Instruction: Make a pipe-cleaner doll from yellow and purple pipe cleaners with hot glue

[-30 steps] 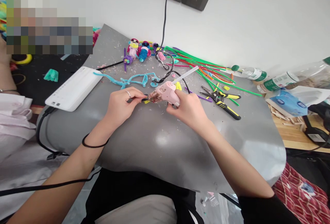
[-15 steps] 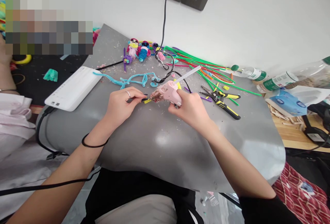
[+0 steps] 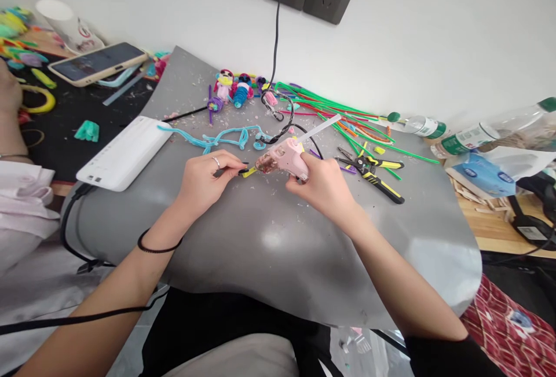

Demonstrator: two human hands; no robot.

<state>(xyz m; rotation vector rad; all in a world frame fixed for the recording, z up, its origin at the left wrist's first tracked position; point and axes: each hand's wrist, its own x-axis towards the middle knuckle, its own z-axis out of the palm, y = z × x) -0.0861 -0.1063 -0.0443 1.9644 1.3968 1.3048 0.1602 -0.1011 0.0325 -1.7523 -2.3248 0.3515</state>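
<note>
My right hand (image 3: 324, 183) is wrapped round the grip of a pink hot glue gun (image 3: 284, 157), with a white glue stick (image 3: 321, 127) standing out of its back. The gun's nozzle points left, toward my left hand (image 3: 212, 183). Thumb and fingertips of that hand pinch a small yellow piece (image 3: 249, 172), probably pipe cleaner, with something dark at the fingertips. The nozzle is at or very near the yellow piece; whether they touch I cannot tell. Light blue pipe cleaner (image 3: 208, 139) lies just beyond my hands.
Wire strippers (image 3: 373, 171) and a bundle of coloured pipe cleaners (image 3: 339, 105) lie to the right. Small pipe-cleaner dolls (image 3: 241, 92) stand at the back. A white power bank (image 3: 124, 154) sits left, near another person's arm (image 3: 11, 116). A black cord (image 3: 278, 29) hangs from the wall sockets.
The glue gun and my right hand have shifted very slightly right. My left hand stays almost in place, its pinch on the yellow piece unchanged.
</note>
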